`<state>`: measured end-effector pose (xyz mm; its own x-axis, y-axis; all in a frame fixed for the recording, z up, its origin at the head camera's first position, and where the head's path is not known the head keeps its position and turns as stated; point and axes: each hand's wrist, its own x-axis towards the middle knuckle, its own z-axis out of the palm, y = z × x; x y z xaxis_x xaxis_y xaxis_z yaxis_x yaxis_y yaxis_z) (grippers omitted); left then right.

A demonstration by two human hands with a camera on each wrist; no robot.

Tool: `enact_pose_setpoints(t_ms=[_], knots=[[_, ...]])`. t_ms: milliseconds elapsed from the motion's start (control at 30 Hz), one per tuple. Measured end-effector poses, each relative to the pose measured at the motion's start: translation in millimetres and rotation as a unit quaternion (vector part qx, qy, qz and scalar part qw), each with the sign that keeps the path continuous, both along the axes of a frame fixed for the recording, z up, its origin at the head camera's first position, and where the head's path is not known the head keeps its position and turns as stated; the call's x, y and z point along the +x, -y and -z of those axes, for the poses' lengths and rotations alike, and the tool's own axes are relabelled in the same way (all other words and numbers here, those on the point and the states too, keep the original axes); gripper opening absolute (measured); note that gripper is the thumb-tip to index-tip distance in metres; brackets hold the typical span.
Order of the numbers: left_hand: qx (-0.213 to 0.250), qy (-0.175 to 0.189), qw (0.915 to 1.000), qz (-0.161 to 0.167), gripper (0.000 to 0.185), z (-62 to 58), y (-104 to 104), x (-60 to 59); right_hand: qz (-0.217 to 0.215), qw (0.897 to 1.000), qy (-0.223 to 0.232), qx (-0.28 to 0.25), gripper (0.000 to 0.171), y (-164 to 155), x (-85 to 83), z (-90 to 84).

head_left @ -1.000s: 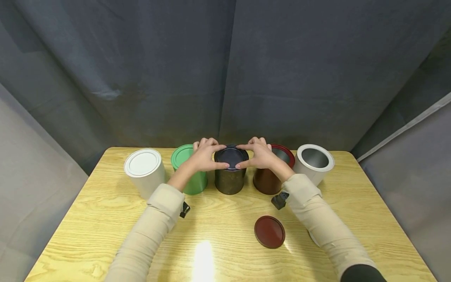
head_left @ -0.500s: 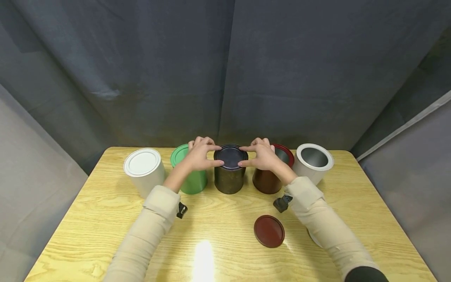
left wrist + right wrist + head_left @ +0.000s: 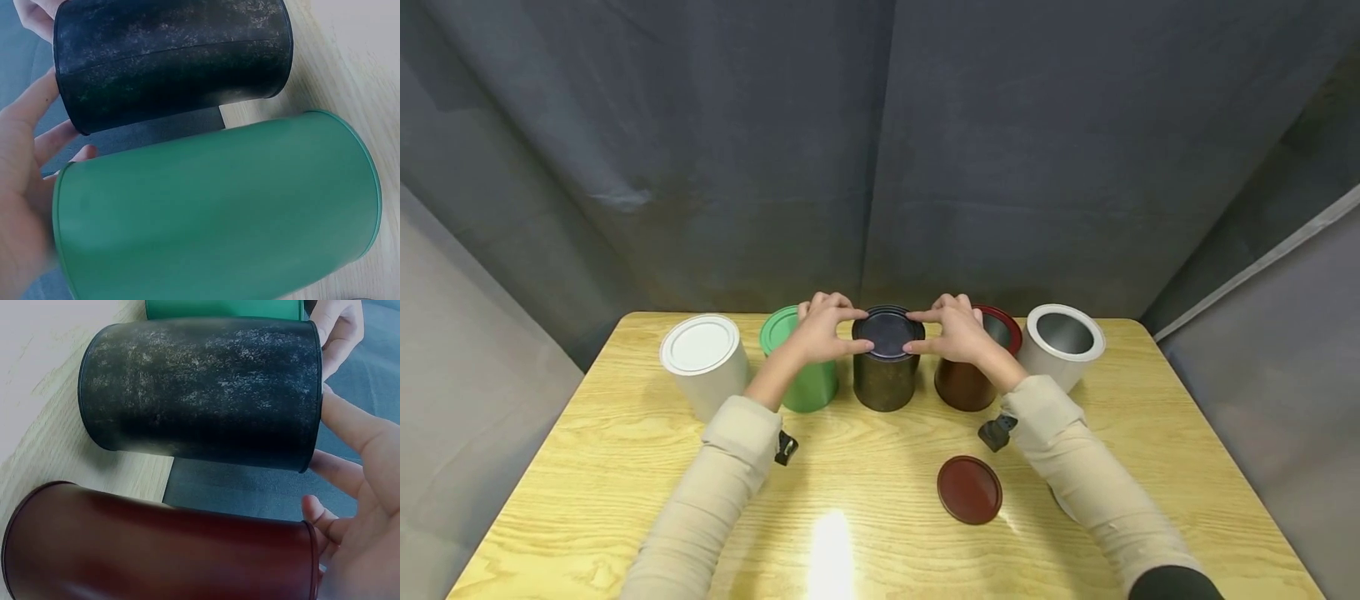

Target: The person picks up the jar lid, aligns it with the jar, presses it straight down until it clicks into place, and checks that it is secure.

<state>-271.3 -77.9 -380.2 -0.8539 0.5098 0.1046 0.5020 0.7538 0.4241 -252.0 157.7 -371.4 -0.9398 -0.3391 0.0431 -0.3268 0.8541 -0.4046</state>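
**Both hands on the dark lid**

The round dark lid [image 3: 888, 332] sat flat on the upright black speckled metal can [image 3: 884, 379], middle of the row on the pale wooden table [image 3: 865, 500], its axis vertical. The left hand [image 3: 822, 332] and right hand [image 3: 958, 330] flanked it equally, each with thumb and forefinger spread half open and pinching the lid's rim. The green can [image 3: 801, 379] and brown-red can [image 3: 964, 383] stood just beside.

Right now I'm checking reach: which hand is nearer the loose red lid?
Right. The right hand sits beyond the red lid, at the black can; the left hand is farther left.
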Motion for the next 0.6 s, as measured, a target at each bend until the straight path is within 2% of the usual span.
enact_pose_setpoints(t_ms=[267, 400, 600], knots=[[0.027, -0.046, 0.9985, 0.017, 0.05, 3.9, 2.3, 4.1, -0.015, 0.998, -0.039, -0.054, 0.056, -2.6, 4.8, 2.3], [0.054, -0.068, 0.9959, 0.024, 0.045, 5.3, 3.6, 8.0, -0.034, 0.993, -0.062, -0.09, 0.053, -5.1, 7.0, 2.6], [0.088, -0.093, 0.9913, 0.031, 0.042, 7.8, 4.1, 14.3, -0.057, 0.987, -0.074, -0.134, 0.045, -8.1, 12.3, 1.7]])
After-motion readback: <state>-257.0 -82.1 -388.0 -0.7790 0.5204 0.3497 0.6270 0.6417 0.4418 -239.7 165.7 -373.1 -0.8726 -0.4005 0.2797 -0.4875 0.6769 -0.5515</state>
